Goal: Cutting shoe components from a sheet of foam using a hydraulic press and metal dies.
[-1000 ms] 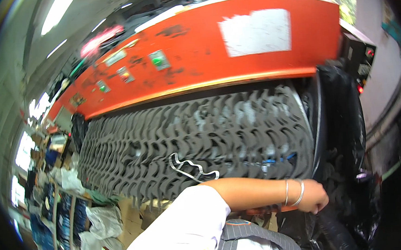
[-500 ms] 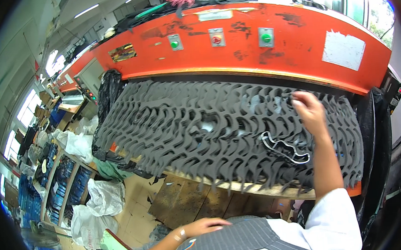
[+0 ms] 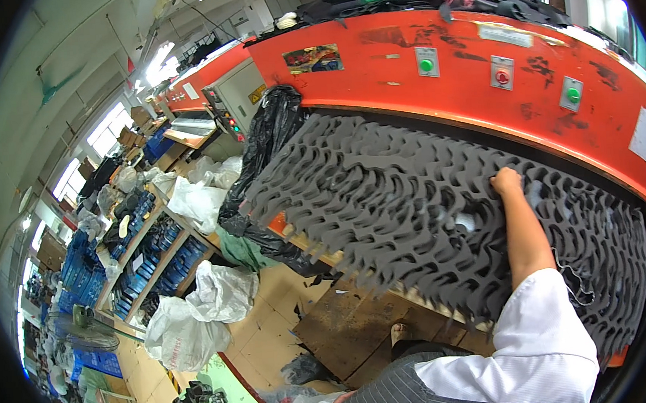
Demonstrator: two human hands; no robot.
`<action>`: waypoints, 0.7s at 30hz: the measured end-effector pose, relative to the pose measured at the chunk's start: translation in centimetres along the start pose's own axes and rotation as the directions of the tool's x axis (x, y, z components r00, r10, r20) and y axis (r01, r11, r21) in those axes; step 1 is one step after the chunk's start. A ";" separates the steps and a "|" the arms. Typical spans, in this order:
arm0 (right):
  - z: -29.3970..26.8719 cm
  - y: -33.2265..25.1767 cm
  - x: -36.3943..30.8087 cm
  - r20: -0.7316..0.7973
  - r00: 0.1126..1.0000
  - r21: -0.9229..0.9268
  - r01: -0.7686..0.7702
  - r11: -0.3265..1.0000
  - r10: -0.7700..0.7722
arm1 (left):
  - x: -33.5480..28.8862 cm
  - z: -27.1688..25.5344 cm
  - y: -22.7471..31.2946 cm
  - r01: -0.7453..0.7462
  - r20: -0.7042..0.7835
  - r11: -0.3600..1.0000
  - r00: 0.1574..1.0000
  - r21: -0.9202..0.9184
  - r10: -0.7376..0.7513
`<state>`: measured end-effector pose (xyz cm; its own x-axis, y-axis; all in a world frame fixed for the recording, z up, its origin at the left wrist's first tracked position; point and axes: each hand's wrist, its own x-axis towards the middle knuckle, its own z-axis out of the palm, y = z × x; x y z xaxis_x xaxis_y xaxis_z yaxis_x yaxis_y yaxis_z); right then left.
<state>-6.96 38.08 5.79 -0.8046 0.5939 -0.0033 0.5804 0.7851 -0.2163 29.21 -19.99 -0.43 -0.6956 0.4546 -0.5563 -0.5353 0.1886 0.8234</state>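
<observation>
Lying lengthwise, the slotted sheet (image 3: 405,196) is flanking the right hand (image 3: 507,179) near the table (image 3: 333,258) back edge; whether its curled grip is grasping, I cannot tell.

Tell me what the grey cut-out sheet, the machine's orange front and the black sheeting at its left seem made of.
Grey sheet: probably foam or felt, matt; its cut edges look thick and soft.
Orange front: likely painted metal, slightly glossy, with dark scuffs.
Black sheeting: apparently thin plastic, shiny, its creases catching light.
</observation>
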 end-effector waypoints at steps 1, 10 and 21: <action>-0.6 -1.0 -0.3 0.030 0.999 0.019 -0.021 1.000 0.020 | 0.4 -0.5 0.0 0.007 -0.032 1.000 0.999 -0.024 -0.008; 0.3 3.3 2.3 0.029 0.994 0.371 -0.109 0.922 0.106 | 8.7 -8.4 6.5 0.019 -0.158 0.987 0.986 -0.162 -0.045; 2.2 5.8 1.1 -0.017 0.984 0.916 -0.056 0.398 0.179 | 18.1 -21.4 31.2 -0.446 -0.162 0.884 0.870 0.140 0.465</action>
<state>-4.73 42.94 2.42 -0.6851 0.7280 -0.0249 0.1609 0.1178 -0.9799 -10.29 -24.50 12.83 -0.9321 0.3419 -0.1194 -0.0956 0.0855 0.9917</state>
